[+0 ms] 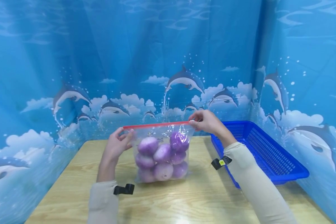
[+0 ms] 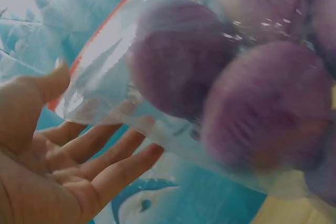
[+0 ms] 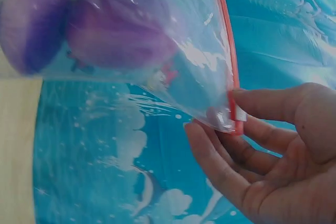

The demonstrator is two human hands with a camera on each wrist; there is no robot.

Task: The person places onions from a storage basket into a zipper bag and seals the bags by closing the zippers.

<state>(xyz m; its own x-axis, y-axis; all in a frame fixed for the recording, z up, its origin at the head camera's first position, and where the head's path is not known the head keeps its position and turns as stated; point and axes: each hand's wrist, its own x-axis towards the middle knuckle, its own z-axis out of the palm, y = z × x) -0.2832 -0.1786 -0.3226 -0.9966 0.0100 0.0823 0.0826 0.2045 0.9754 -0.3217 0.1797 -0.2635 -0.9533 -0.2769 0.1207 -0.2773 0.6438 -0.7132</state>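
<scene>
A clear zip bag (image 1: 163, 129) with a red zip strip stands upright on the table, filled with several round purple-and-white onions (image 1: 163, 171). My left hand (image 1: 118, 143) holds the bag's upper left corner, its thumb over the strip and its other fingers spread loosely behind the plastic (image 2: 105, 85). At the opposite top corner, my right hand (image 1: 205, 122) pinches the end of the red strip. Beside that thumb sits a small white slider (image 3: 240, 114). The strip runs nearly straight between both hands.
A blue perforated plastic basket (image 1: 285, 177) stands on the right side of the wooden table (image 1: 168, 202), partly behind my right forearm. Blue curtains (image 1: 145, 56) printed with dolphins hang around the table. Each wrist carries a black strap mount (image 1: 124, 189).
</scene>
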